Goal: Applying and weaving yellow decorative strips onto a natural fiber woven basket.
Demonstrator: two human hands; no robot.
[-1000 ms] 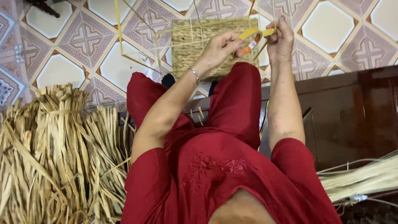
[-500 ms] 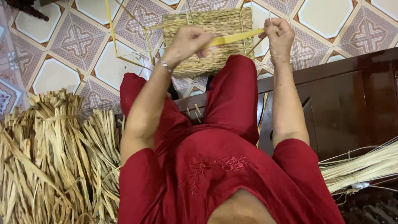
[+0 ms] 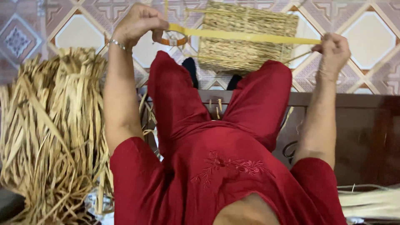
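I see a patterned tile floor [image 3: 377, 50] (cream and mauve geometric shapes); a dark wooden bench [image 3: 366, 133] crosses it; light looks even.

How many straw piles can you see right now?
2: a big straw pile at the image's left edge, a paler bundle at lower right, partly cut off. More may lie outside view.

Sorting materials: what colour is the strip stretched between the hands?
Yellow strip, head view.
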